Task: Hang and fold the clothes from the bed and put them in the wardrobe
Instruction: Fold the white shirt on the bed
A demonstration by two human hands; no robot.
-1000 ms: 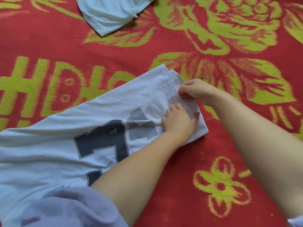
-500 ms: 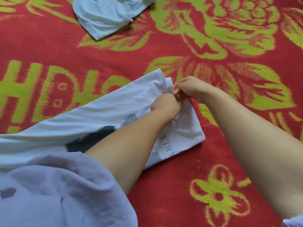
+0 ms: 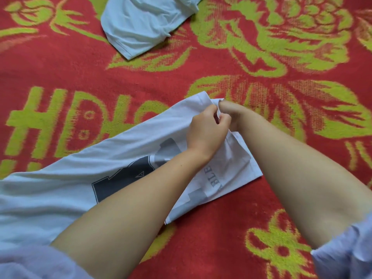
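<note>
A white T-shirt with a dark printed number and grey lettering lies partly folded across the red and green bed cover. Its far end points up and to the right. My left hand is curled and pinches the cloth near the shirt's top corner. My right hand meets it there, fingers curled on the same fold of fabric. Both forearms cross over the shirt and hide part of the print.
A second pale blue garment lies crumpled at the top of the view, apart from the shirt. The patterned cover spreads on all sides. My lilac sleeves show at the bottom corners.
My left hand has lifted off the flat shirt, curled up and moved to the top corner to meet my right hand. Both now pinch the fabric there.
</note>
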